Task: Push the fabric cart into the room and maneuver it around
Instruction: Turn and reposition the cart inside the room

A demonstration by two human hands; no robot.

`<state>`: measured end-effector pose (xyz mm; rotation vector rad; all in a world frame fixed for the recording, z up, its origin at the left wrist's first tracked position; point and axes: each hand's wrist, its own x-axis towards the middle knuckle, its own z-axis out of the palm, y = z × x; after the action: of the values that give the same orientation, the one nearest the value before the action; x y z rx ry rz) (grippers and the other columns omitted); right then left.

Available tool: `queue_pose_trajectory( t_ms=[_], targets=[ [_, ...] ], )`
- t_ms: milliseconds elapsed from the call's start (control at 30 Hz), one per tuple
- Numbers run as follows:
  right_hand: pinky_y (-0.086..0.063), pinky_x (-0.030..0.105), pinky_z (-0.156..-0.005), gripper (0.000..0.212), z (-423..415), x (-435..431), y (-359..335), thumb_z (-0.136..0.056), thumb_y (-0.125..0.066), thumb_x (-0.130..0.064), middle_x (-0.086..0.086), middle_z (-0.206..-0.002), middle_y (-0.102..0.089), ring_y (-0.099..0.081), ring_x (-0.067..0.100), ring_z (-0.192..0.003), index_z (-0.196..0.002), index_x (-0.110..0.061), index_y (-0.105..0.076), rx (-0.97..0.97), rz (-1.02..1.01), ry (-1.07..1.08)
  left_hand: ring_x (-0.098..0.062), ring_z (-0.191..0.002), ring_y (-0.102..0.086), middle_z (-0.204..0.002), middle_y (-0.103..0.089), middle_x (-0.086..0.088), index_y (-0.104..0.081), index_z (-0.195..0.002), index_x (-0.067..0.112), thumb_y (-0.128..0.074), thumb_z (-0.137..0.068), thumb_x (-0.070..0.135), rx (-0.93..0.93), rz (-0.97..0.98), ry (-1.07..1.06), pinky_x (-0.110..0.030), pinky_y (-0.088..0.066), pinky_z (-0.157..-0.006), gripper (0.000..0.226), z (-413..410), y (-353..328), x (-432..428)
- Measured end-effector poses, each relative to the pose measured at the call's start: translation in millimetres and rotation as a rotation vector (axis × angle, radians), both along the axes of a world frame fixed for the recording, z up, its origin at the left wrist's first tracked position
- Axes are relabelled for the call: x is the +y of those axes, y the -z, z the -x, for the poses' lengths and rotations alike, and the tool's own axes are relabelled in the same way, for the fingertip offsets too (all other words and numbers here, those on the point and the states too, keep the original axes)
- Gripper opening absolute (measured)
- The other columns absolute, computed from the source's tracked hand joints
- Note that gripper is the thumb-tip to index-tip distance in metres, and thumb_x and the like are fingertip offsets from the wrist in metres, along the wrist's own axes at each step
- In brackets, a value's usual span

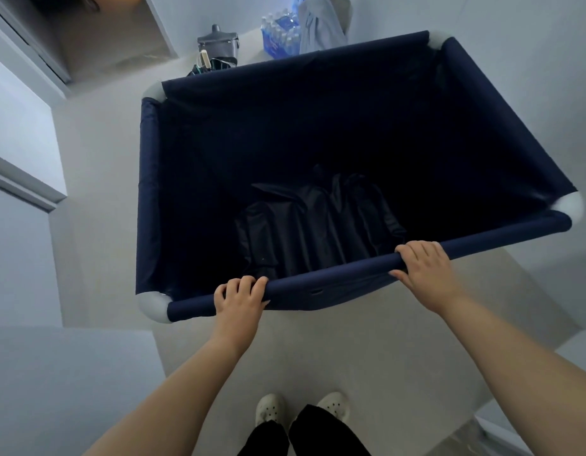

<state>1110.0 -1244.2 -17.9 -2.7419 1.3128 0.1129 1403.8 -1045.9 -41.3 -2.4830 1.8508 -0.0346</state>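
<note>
A deep navy fabric cart [150,192] with grey corner joints fills the middle of the head view, turned slightly clockwise. Dark crumpled cloth or plastic [305,225] lies at its bottom. My left hand [240,296] is wrapped over the near rim bar toward its left end. My right hand [425,266] grips the same bar further right. Both arms reach forward from the bottom of the frame, and my feet in white clogs stand just behind the cart.
White walls and a door frame [25,185] close in on the left. Past the cart's far rim stand a grey bin [217,44], a bundle of cables, a pack of water bottles [280,31] and a grey bag [321,24]. Pale floor runs along the cart's left side.
</note>
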Motion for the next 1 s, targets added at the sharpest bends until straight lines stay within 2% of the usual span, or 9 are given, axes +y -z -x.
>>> queue_pose_trajectory(
  t_ms=[467, 667, 733, 867, 1000],
  targets=[
    [-0.042, 0.045, -0.094, 0.046, 90, 23, -2, -0.082, -0.063, -0.038, 0.012, -0.104, -0.06, -0.055, 0.03, -0.1, -0.113, -0.005, -0.054, 0.024, -0.018, 0.189, -0.028, -0.085, -0.062, -0.094, -0.066, -0.005, -0.061, -0.108, 0.018, -0.081, -0.065, 0.031, 0.002, 0.029, 0.199, -0.044, -0.05, -0.079, 0.049, 56, 4, -38],
    [-0.043, 0.045, -0.093, 0.045, 132, 45, -1, -0.08, -0.066, -0.037, 0.011, -0.103, -0.061, -0.056, 0.03, -0.098, -0.111, -0.005, -0.055, 0.002, -0.009, 0.306, -0.025, -0.087, -0.059, -0.095, -0.064, -0.001, -0.054, -0.112, 0.021, -0.078, -0.067, 0.033, 0.023, 0.041, 0.326, -0.044, -0.049, -0.081, 0.052, 81, 14, -52],
    [-0.042, 0.045, -0.093, 0.046, 146, 55, 0, -0.082, -0.061, -0.041, 0.011, -0.103, -0.06, -0.056, 0.031, -0.099, -0.111, -0.006, -0.055, -0.001, -0.007, 0.351, -0.025, -0.087, -0.058, -0.095, -0.063, -0.001, -0.051, -0.113, 0.022, -0.077, -0.068, 0.034, 0.029, 0.037, 0.367, -0.044, -0.048, -0.082, 0.052, 89, 16, -56],
    [-0.043, 0.045, -0.091, 0.057, 171, 75, -2, -0.083, -0.034, -0.051, 0.011, -0.101, -0.061, -0.057, 0.03, -0.097, -0.11, -0.006, -0.055, 0.019, -0.021, 0.425, -0.025, -0.086, -0.058, -0.095, -0.062, -0.001, -0.05, -0.113, 0.022, -0.075, -0.07, 0.035, 0.031, 0.019, 0.453, -0.043, -0.048, -0.081, 0.051, 108, 16, -66],
    [-0.045, 0.046, -0.09, 0.055, 193, 96, -2, -0.083, -0.038, -0.05, 0.011, -0.099, -0.062, -0.058, 0.031, -0.096, -0.109, -0.005, -0.056, 0.03, -0.024, 0.506, -0.026, -0.084, -0.06, -0.093, -0.064, -0.002, -0.055, -0.111, 0.02, -0.077, -0.068, 0.035, 0.023, 0.002, 0.543, -0.043, -0.05, -0.078, 0.051, 127, 12, -74]
  ],
)
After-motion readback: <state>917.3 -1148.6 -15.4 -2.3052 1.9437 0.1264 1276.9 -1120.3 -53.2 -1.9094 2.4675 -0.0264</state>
